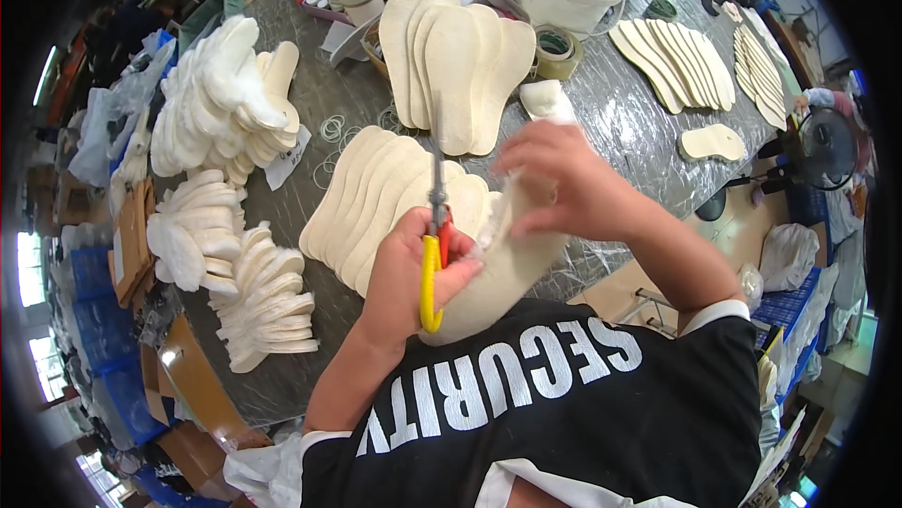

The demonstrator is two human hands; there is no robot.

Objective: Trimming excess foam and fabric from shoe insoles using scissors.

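I note left hand (409,268) fingers closed through scissors (433,245), right hand (564,184) pinching the insole (503,268) above the table (620,123) edge; trimming looks underway, insole stacks (385,203) beyond on the table

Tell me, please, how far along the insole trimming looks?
Looks done: white fluffy insoles stacked at the table's left. In hand: left hand works scissors on a fleecy insole that the right hand steadies. Possibly left: fanned beige insoles behind.
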